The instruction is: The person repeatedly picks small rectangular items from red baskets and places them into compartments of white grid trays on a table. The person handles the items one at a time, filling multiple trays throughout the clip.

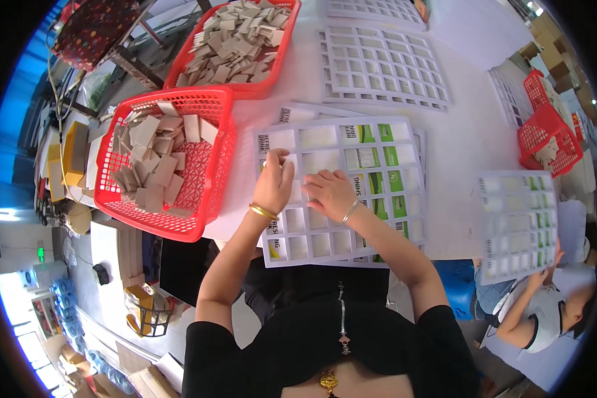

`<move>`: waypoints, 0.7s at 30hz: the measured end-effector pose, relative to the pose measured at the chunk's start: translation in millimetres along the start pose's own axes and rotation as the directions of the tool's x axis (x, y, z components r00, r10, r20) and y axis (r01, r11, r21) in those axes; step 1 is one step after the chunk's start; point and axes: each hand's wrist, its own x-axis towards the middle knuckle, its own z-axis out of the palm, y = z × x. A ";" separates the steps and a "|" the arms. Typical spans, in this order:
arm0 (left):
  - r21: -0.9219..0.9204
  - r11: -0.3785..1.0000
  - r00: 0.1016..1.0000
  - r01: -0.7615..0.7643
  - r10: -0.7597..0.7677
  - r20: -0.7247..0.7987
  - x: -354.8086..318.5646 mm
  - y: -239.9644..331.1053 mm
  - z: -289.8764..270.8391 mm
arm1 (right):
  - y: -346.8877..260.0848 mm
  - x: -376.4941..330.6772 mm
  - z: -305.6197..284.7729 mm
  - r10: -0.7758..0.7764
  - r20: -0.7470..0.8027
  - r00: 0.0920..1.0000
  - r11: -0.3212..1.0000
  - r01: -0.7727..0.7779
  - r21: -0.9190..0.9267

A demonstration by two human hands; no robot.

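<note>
Head view: white tabletop [467, 142] fills upper centre in a cluttered workroom; grid tray [320, 150] lies mid-frame, left hand [274, 182] curled over it (grip unclear), right hand [330, 194] loosely spread on it. Tray's lower edge meets the near table edge; narrow gap to red basket [220, 159] at left, wider tabletop rightward.

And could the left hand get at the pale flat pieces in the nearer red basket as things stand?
Probably yes: the left hand is at the gridded board, beside the nearer red basket. Nothing covers the pale flat pieces; only the basket's rim seems to intervene.
</note>
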 end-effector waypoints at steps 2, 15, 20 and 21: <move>-0.067 0.995 0.997 0.074 -0.073 0.023 -17.3 -10.7 -7.1 | -2.0 1.6 2.0 0.004 0.028 1.000 0.999 -0.003 -0.049; -0.438 0.864 0.943 0.250 -0.114 0.313 -59.2 26.0 -25.6 | -33.8 8.1 -38.2 0.040 -0.240 0.970 0.861 0.088 0.500; 0.206 0.964 0.986 -0.167 0.159 0.056 -25.9 30.3 -101.4 | -12.7 -9.4 -49.3 0.408 -0.259 0.875 0.754 -0.163 0.636; 0.294 0.954 0.997 -0.064 0.077 -0.032 -12.5 17.4 -125.4 | 0.7 -20.8 -49.3 0.459 -0.226 0.859 0.710 -0.201 0.675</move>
